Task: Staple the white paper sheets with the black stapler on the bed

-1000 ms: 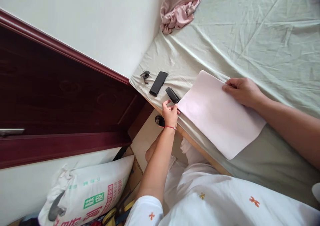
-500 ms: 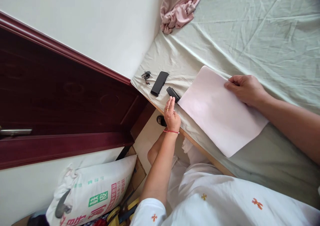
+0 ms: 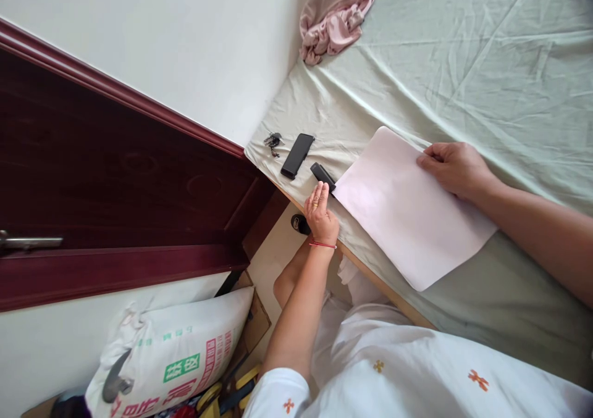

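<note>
A white, faintly pink sheet of paper [image 3: 410,211] with rounded corners lies on the green bed sheet; whether there is more than one layer I cannot tell. My right hand [image 3: 458,168] pinches its far right edge, thumb on top. At the paper's left corner is a small black stapler [image 3: 323,175], its end touching or overlapping the corner. My left hand [image 3: 322,214], with a ring and a red cord at the wrist, holds the stapler's near end, fingers pressed together; the thumb is hidden.
Left of the stapler lie a black phone [image 3: 297,156] and a bunch of keys [image 3: 273,141]. Pink cloth [image 3: 336,26] is heaped by the wall. Below the bed's wooden edge [image 3: 384,288], a printed white sack [image 3: 185,356] stands near a dark red door [image 3: 115,158].
Almost nothing differs. The view has shifted slightly, and my left hand has turned a little at the stapler. The paper and my right hand stay in place.
</note>
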The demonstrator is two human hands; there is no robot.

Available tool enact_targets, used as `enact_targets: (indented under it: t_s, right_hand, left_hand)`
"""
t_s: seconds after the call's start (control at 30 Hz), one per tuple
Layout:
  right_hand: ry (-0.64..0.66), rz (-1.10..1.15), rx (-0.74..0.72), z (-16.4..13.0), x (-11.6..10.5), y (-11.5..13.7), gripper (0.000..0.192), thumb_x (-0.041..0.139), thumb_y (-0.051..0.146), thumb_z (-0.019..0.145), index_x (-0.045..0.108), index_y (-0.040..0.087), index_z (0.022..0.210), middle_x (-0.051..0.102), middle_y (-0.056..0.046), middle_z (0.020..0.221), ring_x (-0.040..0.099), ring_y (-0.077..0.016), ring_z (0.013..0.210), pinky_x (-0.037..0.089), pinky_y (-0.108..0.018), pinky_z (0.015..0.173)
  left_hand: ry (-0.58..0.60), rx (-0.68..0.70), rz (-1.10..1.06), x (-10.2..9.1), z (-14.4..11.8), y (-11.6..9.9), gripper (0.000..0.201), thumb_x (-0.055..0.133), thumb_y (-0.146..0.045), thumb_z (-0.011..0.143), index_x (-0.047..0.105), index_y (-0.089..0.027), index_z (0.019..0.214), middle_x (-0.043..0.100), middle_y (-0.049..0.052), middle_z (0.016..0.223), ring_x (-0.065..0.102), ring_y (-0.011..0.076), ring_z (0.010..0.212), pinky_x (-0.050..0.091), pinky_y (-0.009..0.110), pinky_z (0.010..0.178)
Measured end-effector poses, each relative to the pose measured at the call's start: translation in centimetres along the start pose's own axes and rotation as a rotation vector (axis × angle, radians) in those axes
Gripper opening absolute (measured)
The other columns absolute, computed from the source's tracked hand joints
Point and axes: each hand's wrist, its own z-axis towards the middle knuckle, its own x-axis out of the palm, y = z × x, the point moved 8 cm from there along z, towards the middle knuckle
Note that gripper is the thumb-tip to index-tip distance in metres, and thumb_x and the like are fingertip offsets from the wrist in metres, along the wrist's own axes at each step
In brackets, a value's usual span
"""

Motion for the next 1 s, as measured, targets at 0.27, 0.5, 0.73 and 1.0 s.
enact_targets:
  t_s: [0.27,0.5,0.73,1.0]
  right_hand:
    - [0.019,-0.054,-0.027,0.4,0.1,-0.4,0.018,0.061,0.036,0.093,0.068,0.021,0.089,0.061,-0.002,0.065,0.051,-0.0145,0.060,0.037,-0.030,0.057]
    - [0.102,-0.050,-0.170,0.9,0.7,-0.4,0.022,0.061,0.040,0.096,0.069,0.020,0.091,0.066,-0.002,0.070,0.053,-0.0154,0.064,0.040,-0.028,0.059]
    - [0.276,0.339,-0.127,0.4,1.9,-1.2,0.030,0.070,0.052,0.092,0.067,0.022,0.095,0.069,-0.002,0.078,0.057,-0.0155,0.061,0.042,-0.027,0.054]
    - [0.106,0.493,-0.084,0.6,1.0,-1.3,0.026,0.078,0.045,0.087,0.064,0.023,0.087,0.060,0.000,0.073,0.050,-0.0127,0.058,0.039,-0.025,0.050]
  left_hand:
    - [0.031,-0.027,0.117,0.0,-0.3,-0.4,0.070,0.047,0.000,0.085,0.068,-0.030,0.145,0.060,0.007,0.158,0.056,0.0271,0.149,0.015,0.058,0.136]
    - [-0.004,0.013,-0.057,0.1,-0.2,0.0,0.079,0.044,0.002,0.082,0.058,-0.024,0.155,0.055,0.009,0.163,0.050,0.0218,0.154,0.038,0.042,0.130]
    - [-0.155,-0.188,-0.265,-1.4,-1.2,1.6,0.058,0.050,-0.016,0.094,0.056,-0.023,0.151,0.062,0.015,0.153,0.060,0.0258,0.143,0.051,0.044,0.116]
    - [0.060,-0.527,-0.909,2.0,-5.1,-0.3,0.072,0.037,-0.084,0.095,0.071,-0.020,0.099,0.070,0.008,0.086,0.066,0.0186,0.074,0.052,0.029,0.060]
